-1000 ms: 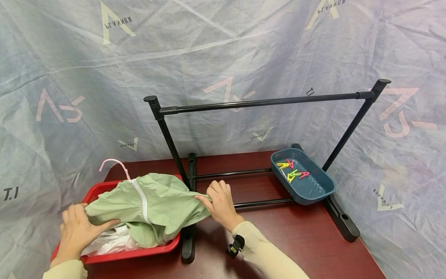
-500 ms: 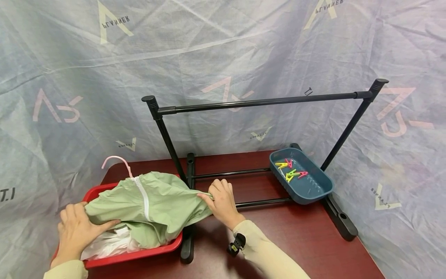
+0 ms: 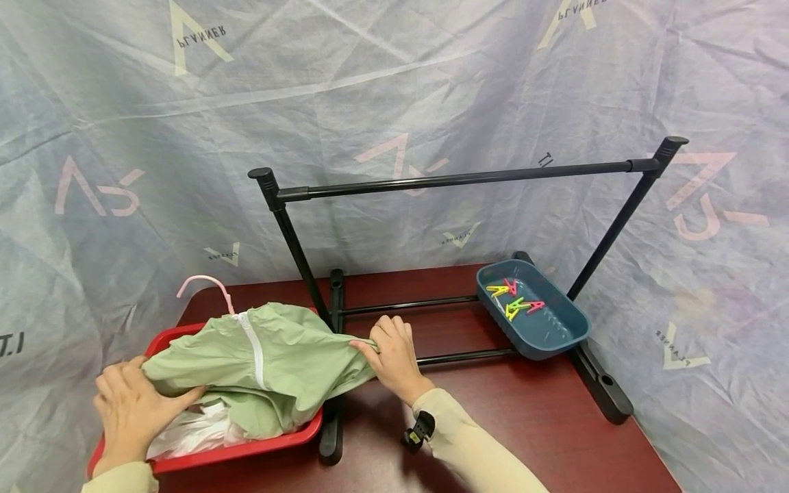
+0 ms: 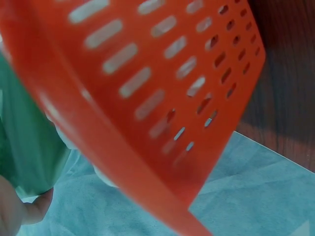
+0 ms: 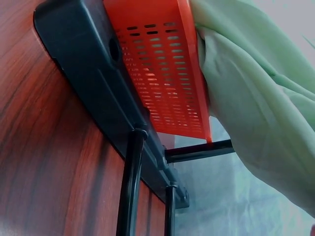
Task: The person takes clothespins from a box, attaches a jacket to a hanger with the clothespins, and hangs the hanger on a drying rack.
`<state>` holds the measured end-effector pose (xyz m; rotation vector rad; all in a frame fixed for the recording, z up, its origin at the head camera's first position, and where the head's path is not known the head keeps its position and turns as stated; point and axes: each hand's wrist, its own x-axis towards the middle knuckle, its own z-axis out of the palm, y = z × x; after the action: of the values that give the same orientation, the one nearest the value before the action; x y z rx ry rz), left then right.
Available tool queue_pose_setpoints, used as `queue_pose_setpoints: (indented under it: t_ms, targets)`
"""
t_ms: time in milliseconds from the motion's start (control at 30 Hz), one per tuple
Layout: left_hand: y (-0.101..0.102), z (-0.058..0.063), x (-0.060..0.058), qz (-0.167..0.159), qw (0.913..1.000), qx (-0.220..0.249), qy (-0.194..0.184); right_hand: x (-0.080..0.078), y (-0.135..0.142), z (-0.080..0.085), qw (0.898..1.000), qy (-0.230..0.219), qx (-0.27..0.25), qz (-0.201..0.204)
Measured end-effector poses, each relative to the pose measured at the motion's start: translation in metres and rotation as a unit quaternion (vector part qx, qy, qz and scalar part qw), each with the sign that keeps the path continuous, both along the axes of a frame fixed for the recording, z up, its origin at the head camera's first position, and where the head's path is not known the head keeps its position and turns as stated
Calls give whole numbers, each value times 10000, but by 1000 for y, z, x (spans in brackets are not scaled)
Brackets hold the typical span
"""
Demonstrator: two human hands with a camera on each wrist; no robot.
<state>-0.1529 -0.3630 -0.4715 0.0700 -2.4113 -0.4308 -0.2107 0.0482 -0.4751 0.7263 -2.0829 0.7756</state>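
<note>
A light green jacket (image 3: 290, 356) with a white zipper lies spread over the red basket (image 3: 237, 452). Out of its collar rises the hook of a pink hanger (image 3: 212, 279); the hanger's body is hidden inside the cloth. At the jacket's left end my left hand (image 3: 129, 407) grips the fabric, thumb below it. My right hand (image 3: 394, 359) pinches the other end, drawn out taut to the right past the basket's rim. The right wrist view shows this green cloth (image 5: 266, 103) stretching beside the basket's slotted wall (image 5: 157, 69). White cloth (image 3: 200, 428) lies underneath in the basket.
A black garment rack (image 3: 468, 181) stands on the dark red table (image 3: 493, 424), its left foot (image 3: 331, 431) close against the basket. A blue tray (image 3: 557, 329) with several colourful clothespins (image 3: 516, 308) sits at the rack's right end. A grey sheet (image 3: 382, 89) hangs behind.
My left hand has shifted slightly left, drawing the jacket's left end with it. My right hand keeps its pinch almost in place. The head view has turned a little.
</note>
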Motion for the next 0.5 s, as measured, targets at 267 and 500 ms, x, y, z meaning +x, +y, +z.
queue_pose_setpoints:
  t_ms: [267,500]
  targets:
    - [1,-2,1,67,9999,58,121,0,1,0,9998,-166,-65,53]
    - [4,-4,-1,78,9988,49,478,1,2,-2,9994,-316,-130,69]
